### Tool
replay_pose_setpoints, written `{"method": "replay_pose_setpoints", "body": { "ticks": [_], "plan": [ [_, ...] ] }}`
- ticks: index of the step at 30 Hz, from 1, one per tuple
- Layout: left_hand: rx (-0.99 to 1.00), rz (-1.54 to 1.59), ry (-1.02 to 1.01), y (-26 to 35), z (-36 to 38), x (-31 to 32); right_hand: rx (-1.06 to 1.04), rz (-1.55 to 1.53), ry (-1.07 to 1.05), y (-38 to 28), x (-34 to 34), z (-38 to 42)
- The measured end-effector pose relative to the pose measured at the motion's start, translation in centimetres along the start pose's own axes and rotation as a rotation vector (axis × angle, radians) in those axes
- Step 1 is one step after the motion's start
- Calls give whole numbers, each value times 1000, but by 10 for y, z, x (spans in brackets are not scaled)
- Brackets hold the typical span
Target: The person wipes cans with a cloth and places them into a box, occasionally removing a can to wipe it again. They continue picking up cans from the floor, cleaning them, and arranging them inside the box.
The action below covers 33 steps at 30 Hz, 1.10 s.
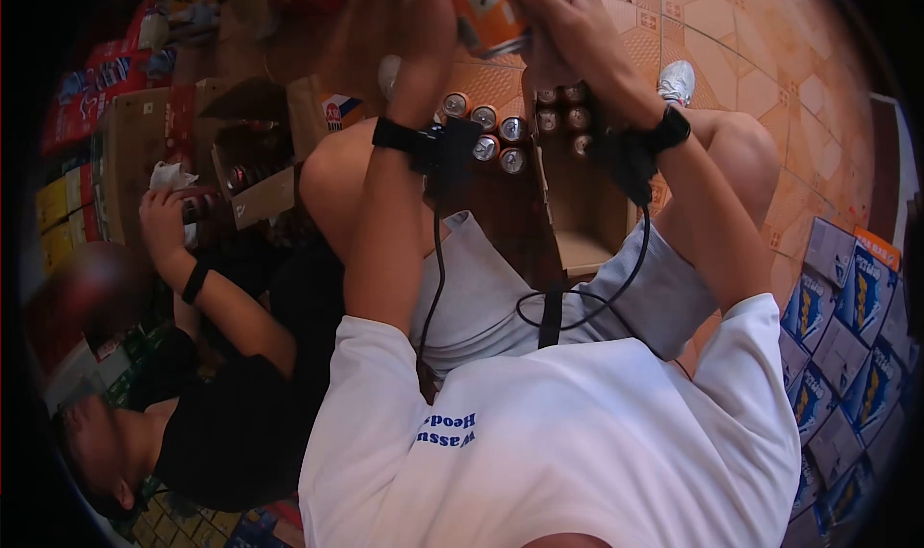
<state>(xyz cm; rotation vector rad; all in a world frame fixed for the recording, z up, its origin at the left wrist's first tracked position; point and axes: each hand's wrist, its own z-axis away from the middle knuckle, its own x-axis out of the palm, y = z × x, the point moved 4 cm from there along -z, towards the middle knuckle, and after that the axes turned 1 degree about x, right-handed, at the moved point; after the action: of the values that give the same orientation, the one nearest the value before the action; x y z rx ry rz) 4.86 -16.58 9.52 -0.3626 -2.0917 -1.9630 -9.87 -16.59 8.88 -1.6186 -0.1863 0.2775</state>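
An orange can (491,14) with dark characters on a pale label is held at the top edge. My left hand (428,9) closes along its left side, partly cut off by the frame. On its right side my right hand (568,19) grips it, thumb near the label. Below my hands, several upright cans (512,129) with silver tops and orange rims stand grouped between my knees. To their right, more cans (577,118) stand at the far end of an open cardboard box (582,250). Black straps with cables are on both my wrists.
At left, a person in black (231,433) has a hand (166,223) at a dark can beside an open carton (252,149) holding cans. Red and yellow packages are stacked beyond. Blue-and-white packages (857,307) stand at right on the tiled floor (741,76).
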Motion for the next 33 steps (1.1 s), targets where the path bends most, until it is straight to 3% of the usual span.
{"method": "replay_pose_setpoints", "body": {
  "ticks": [4,7,8,10,12,14,16,18,20,26,28,33],
  "plan": [
    [2,72,-3,9,6,1,181,-29,-228,-19,-1,21],
    [-20,90,3,-1,20,14,-171,-149,24,-14,-7,0],
    [-28,97,7,-5,26,18,-176,-152,26,-15,-9,-2],
    [-32,98,17,-10,33,25,-83,-134,20,-18,-16,-7],
    [-26,94,27,-8,33,27,-120,-111,61,-6,-16,-4],
    [-19,103,34,-3,28,21,95,-53,32,16,-11,8],
    [-8,110,24,4,21,16,-15,-8,38,12,-2,17],
    [-7,122,13,10,18,9,128,-30,-103,21,9,26],
    [-3,121,5,13,15,8,92,-34,-89,16,12,29],
    [-26,80,1,8,21,16,298,-288,36,5,6,35],
    [-32,52,13,5,27,24,362,-502,55,14,4,34],
    [-48,68,27,0,24,22,146,-404,75,-2,-6,22]
  ]
}}
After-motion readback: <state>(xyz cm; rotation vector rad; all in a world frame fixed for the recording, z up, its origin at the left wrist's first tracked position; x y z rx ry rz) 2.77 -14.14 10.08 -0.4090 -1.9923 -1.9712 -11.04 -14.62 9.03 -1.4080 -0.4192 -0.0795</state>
